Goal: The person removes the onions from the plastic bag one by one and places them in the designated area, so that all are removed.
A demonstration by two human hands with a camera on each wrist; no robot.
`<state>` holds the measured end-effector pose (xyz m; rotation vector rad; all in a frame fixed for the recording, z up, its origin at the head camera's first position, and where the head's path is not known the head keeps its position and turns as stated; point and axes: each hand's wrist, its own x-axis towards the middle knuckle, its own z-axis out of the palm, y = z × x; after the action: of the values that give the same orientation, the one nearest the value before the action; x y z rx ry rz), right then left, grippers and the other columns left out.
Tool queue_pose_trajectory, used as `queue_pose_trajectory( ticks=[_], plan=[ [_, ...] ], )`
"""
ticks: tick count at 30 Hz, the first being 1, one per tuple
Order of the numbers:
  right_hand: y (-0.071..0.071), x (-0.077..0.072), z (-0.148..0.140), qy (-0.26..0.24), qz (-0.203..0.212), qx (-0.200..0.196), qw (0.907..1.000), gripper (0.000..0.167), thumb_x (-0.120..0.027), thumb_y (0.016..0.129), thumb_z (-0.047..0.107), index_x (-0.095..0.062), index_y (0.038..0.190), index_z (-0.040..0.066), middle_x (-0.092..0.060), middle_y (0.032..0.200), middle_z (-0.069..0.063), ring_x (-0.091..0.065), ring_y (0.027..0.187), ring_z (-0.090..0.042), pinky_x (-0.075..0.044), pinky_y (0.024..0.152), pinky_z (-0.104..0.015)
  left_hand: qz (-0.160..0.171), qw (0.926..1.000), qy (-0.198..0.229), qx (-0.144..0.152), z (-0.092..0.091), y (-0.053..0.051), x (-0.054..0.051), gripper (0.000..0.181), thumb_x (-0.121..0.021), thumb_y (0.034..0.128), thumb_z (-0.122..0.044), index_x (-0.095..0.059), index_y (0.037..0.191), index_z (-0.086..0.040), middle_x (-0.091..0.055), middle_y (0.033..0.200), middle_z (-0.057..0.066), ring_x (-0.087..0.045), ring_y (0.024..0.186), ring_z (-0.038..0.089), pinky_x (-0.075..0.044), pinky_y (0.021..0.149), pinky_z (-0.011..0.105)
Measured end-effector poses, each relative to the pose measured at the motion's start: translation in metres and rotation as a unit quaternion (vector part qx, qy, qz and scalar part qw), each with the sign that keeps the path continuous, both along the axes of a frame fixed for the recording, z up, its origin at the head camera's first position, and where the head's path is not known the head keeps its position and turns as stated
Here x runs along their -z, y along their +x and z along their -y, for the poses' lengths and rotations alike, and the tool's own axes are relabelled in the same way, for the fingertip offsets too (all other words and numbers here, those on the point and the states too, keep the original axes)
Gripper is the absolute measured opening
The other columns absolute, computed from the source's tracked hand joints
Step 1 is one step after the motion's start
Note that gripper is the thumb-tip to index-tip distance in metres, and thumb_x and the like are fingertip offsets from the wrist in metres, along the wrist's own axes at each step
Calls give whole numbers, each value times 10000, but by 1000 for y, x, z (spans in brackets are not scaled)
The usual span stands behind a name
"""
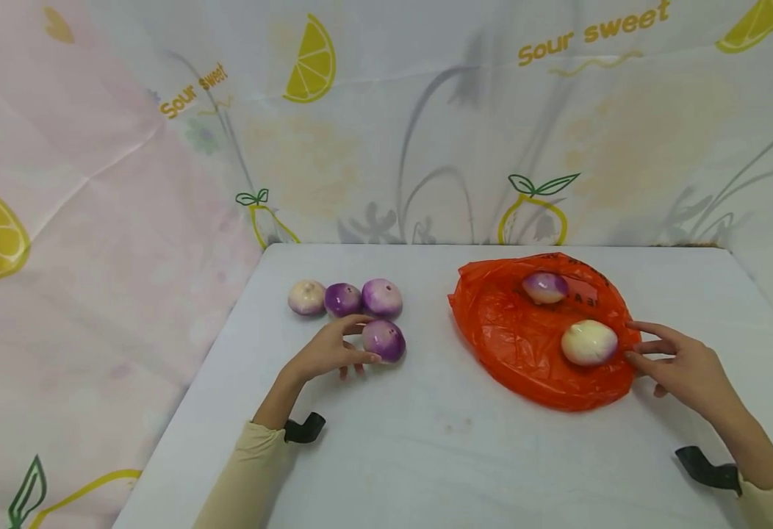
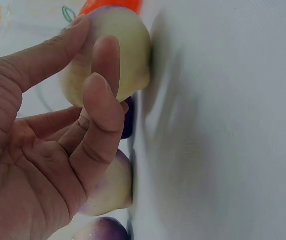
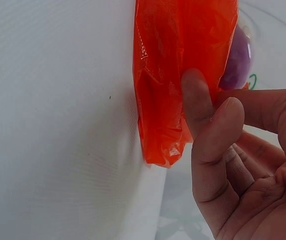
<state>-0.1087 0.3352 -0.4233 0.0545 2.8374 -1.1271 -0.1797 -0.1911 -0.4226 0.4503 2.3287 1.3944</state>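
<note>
My left hand (image 1: 325, 351) holds a purple-and-white turnip (image 1: 386, 342) between thumb and fingers, at the near side of a small group on the table's left. In the left wrist view, the pale underside of this turnip (image 2: 128, 55) shows beyond the curled fingers. At the right, my right hand (image 1: 687, 371) pinches the edge of an orange-red plastic bag (image 1: 505, 353), which lies spread wide. Inside the bag sit a mostly white turnip (image 1: 588, 343) close to the right fingertips and a purple-topped turnip (image 1: 547, 287) farther back. The right wrist view shows fingers against the bag's outer wall (image 3: 160, 100).
Behind the left hand, a pale turnip (image 1: 306, 297), a dark purple turnip (image 1: 343, 300) and a lighter purple turnip (image 1: 383, 297) stand in a row. White table surface (image 1: 439, 455) lies between the arms. A lemon-printed curtain (image 1: 373, 147) hangs behind the table.
</note>
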Motion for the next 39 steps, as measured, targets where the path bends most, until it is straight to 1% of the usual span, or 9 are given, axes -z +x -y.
queue_pose_trajectory(
  ticks=[2,7,11,18,25,32,39],
  plan=[
    [0,1,0,-2,23,4,10000,612,-618,991,288,-388,1439,-60,-564,1178,-392,-616,582,-211,-536,501,-301,-25,9999,-89,-95,1,1,0,743,-841,805,-242,-455,1424,-104,-559,1343,194,-696,649,296,-531,450,418],
    [0,1,0,5,39,19,10000,622,-618,989,299,-385,1441,-60,-565,1183,-389,-609,569,-216,-533,500,-302,-87,9994,-231,-244,3,3,0,772,-825,824,-244,-410,1461,-116,-582,1298,226,-691,626,280,-528,433,440],
    [0,0,0,4,27,11,10000,623,-620,989,297,-386,1439,-64,-567,1181,-387,-610,568,-216,-533,499,-302,-97,9995,-217,-226,4,5,2,771,-810,841,-239,-390,1474,-113,-581,1286,254,-685,602,276,-520,415,432],
    [1,1,0,13,-26,-6,10000,616,-620,989,283,-388,1437,-69,-563,1177,-395,-619,576,-210,-535,500,-299,-235,9987,-364,-281,5,7,-3,778,-809,840,-225,-385,1479,-99,-586,1288,250,-683,582,282,-518,411,453],
    [0,1,0,-4,-38,-25,10000,613,-624,988,279,-390,1435,-70,-571,1170,-387,-619,584,-208,-538,500,-300,-398,9983,-365,-216,8,7,-4,771,-800,849,-218,-379,1476,-59,-582,1293,264,-680,582,292,-505,405,484],
    [0,1,0,-35,11,-47,10000,615,-623,988,283,-389,1436,-68,-568,1174,-386,-623,609,-204,-542,505,-302,-365,9981,-408,-288,9,11,-9,786,-798,851,-207,-362,1483,-42,-595,1296,227,-689,598,292,-509,416,493],
    [1,1,0,-61,-18,-112,9999,604,-621,988,276,-397,1428,-73,-575,1165,-381,-630,613,-197,-544,509,-299,-331,9977,-479,-334,9,13,-8,806,-794,856,-221,-341,1497,-39,-587,1311,224,-686,590,288,-510,415,476]
  ],
)
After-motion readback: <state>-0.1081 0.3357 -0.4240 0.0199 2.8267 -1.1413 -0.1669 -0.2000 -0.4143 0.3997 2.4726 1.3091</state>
